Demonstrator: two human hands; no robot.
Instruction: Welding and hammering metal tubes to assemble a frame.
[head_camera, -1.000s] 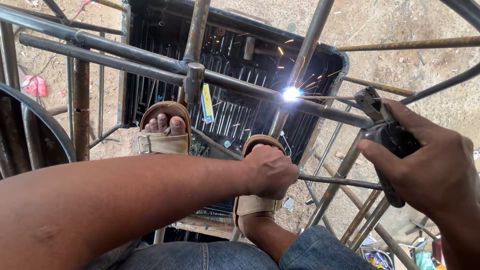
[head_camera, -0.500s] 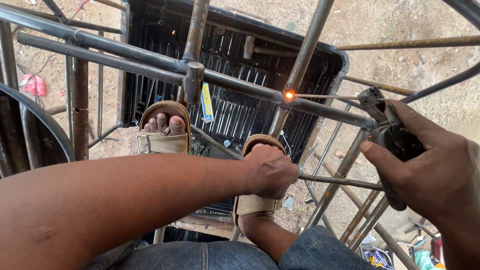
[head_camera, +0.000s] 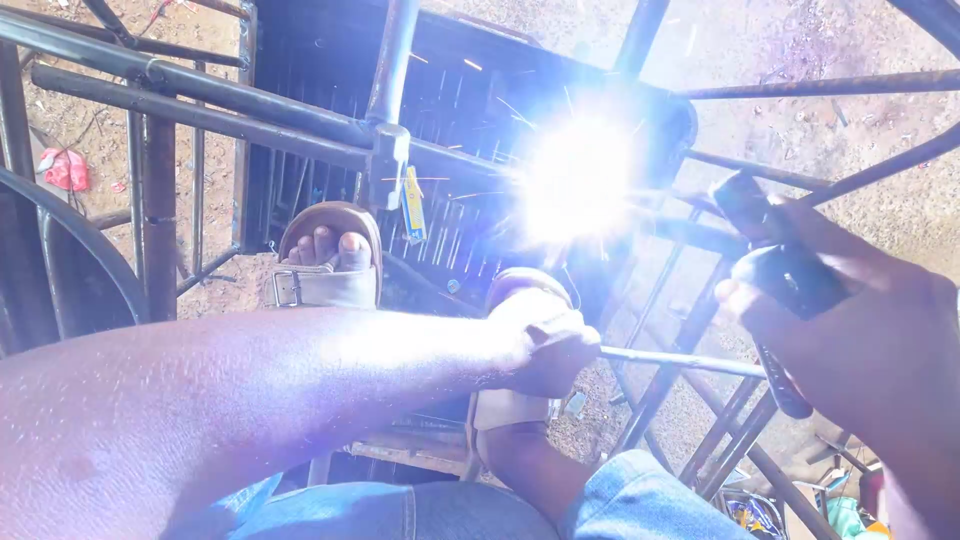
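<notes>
While the arc flares white at the welding spot (head_camera: 578, 178) on the metal frame (head_camera: 250, 125), the head view shows the right hand (head_camera: 880, 350) closed around a dark electrode holder (head_camera: 785, 275), its tip aimed toward the glare. The left hand (head_camera: 545, 340) is clamped on a thin steel rod (head_camera: 690, 362) that runs off to the right, just below the weld. Doing this well, as I judge it, means keeping the holder steady and the arc short at the joint, with the left hand pinning the rod so nothing shifts (bare skin this near the sparks is a risk).

Both feet rest in tan sandals, the left sandal (head_camera: 325, 265) beside a vertical pipe (head_camera: 390, 110) and the right sandal (head_camera: 515, 410) partly hidden under the left hand. A dark grille (head_camera: 300, 170) of thin bars lies beneath the frame, and a small yellow and blue object (head_camera: 413, 205) hangs by the pipe joint. Slanting bars cross between the right hand and the weld, crowding the reach. A scrap of red litter (head_camera: 65, 168) lies on the sandy ground (head_camera: 820, 50); the glare hides the joint itself.
</notes>
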